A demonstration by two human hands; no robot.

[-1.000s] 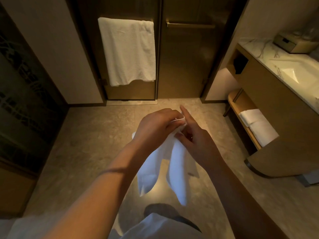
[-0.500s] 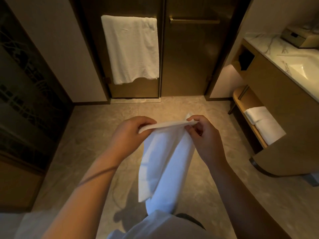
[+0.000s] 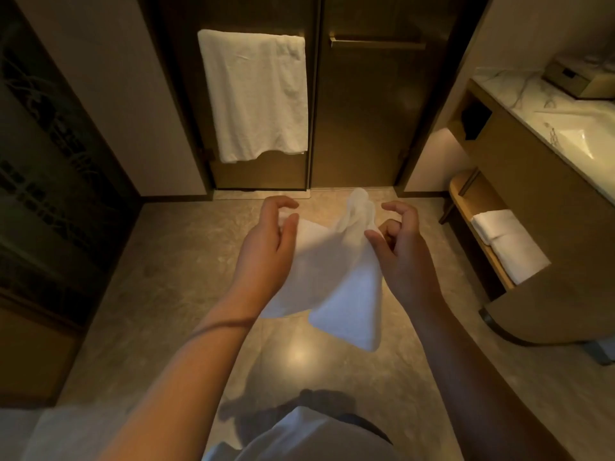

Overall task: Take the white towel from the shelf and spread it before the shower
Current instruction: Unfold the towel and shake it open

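A small white towel [image 3: 336, 277] hangs in the air above the floor, half unfolded and bunched up at its top right. My left hand [image 3: 266, 251] grips its upper left edge under the thumb, fingers loosely curled. On the upper right edge sits my right hand [image 3: 404, 247], thumb on the cloth and fingers curled. Straight ahead are the dark glass shower doors [image 3: 366, 111]. The low wooden shelf [image 3: 466, 201] under the vanity at the right carries folded white towels [image 3: 509, 244].
A large white towel [image 3: 256, 94] hangs on the left door's bar. A marble vanity top [image 3: 519, 98] with a sink [image 3: 589, 141] and a box [image 3: 572, 78] stands at the right. A dark patterned panel [image 3: 50, 168] lines the left. Tiled floor [image 3: 186, 277] stretches ahead.
My hands have moved apart and forward, pulling the folded towel wider open. The towel has lifted and billowed, and the view has shifted closer to the shower doors.
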